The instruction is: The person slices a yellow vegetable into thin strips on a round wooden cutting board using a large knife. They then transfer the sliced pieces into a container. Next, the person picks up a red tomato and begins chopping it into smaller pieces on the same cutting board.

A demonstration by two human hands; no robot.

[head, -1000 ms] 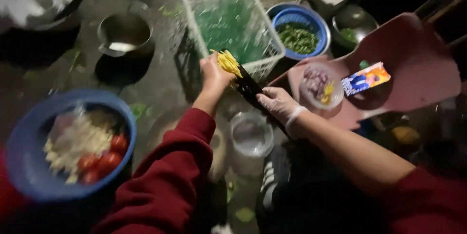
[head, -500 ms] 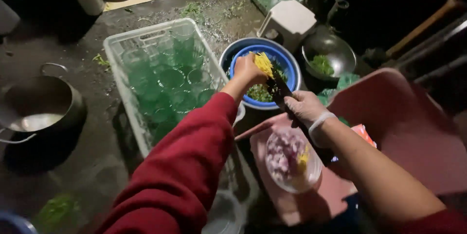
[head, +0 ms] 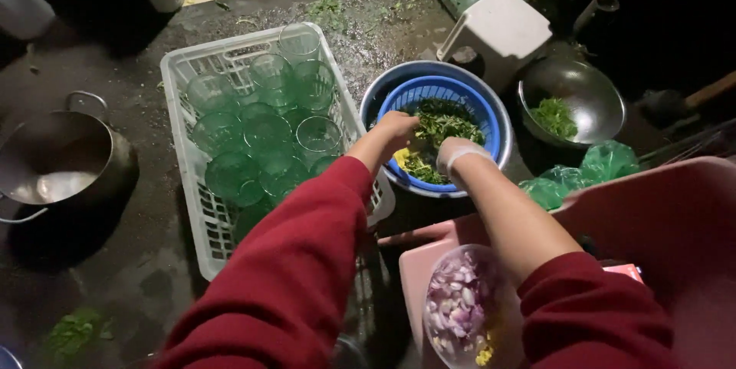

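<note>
At the far left a steel pot (head: 61, 166) sits on the wet dark floor (head: 153, 254), well apart from the hands. Next comes a white plastic crate (head: 180, 147) packed with upright green-tinted glasses (head: 264, 135); the red left sleeve (head: 307, 262) crosses its right corner, so a careless elbow could, I judge, knock a glass or tip the crate edge.

The left hand (head: 395, 127) is down inside the blue colander (head: 475, 104), fingers curled loosely over chopped greens (head: 448, 124) and a small yellow patch of shreds (head: 401, 158) just below it; it seems to press or spread them, not clamp anything firmly. The gloved right hand (head: 456, 153) is also in the colander, touching the greens close beside the left, and whether it grips anything I cannot tell, since its palm faces down and its fingers are hidden. The colander rests in a larger blue basin (head: 376, 101); both hands leaning on the near rim could tilt it and spill greens onto the wet floor.

Near the bottom, a clear bowl of chopped purple onion (head: 460, 304) sits on a pink surface (head: 675, 208) directly beneath the right forearm, and a drawn-back arm could sweep it off. Further right stand a white stool (head: 502, 32) and a steel bowl (head: 590, 89) with more greens, clear of the hands
</note>
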